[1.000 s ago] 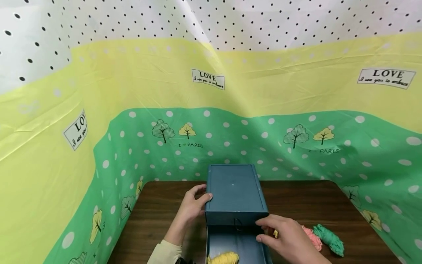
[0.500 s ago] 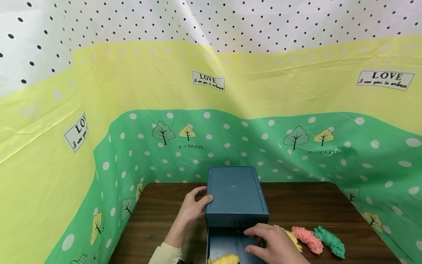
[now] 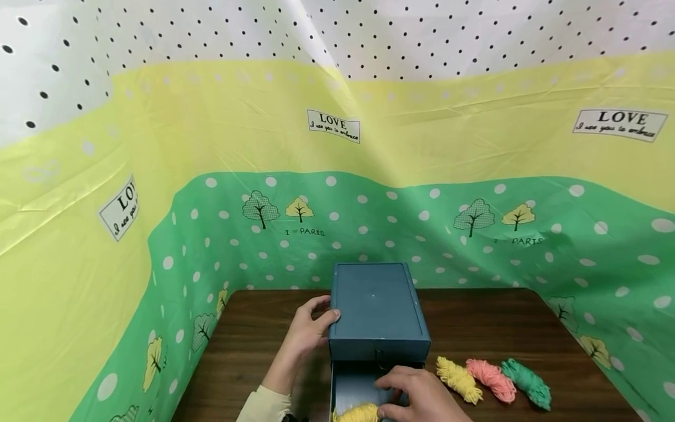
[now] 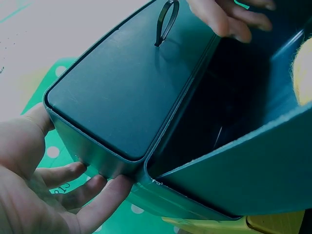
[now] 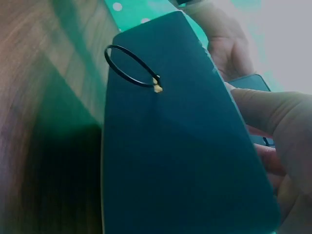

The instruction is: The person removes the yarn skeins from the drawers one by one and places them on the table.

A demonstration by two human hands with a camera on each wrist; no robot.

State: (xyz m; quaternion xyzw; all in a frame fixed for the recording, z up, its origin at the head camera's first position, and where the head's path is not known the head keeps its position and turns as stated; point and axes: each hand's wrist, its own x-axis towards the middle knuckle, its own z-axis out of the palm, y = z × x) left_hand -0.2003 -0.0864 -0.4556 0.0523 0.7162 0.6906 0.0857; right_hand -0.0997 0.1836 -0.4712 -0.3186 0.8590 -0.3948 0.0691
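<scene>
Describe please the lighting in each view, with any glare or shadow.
Head view: fairly even light, green yarn bundle clear; left wrist view: teal cast, open drawer dark inside, upper left washed out; right wrist view: upper right washed out, dark shadow on wooden table.

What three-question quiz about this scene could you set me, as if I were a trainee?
1. How many yarn bundles lie on the table to the right of the blue drawer unit?
2. True or false: yellow yarn lies in the open lower drawer.
3. Where is the left hand? A) inside the lower drawer; B) holding the unit's left side; C) on the yarn bundles.

Key: 1. Three: yellow, pink and green. 2. True. 3. B.
</scene>
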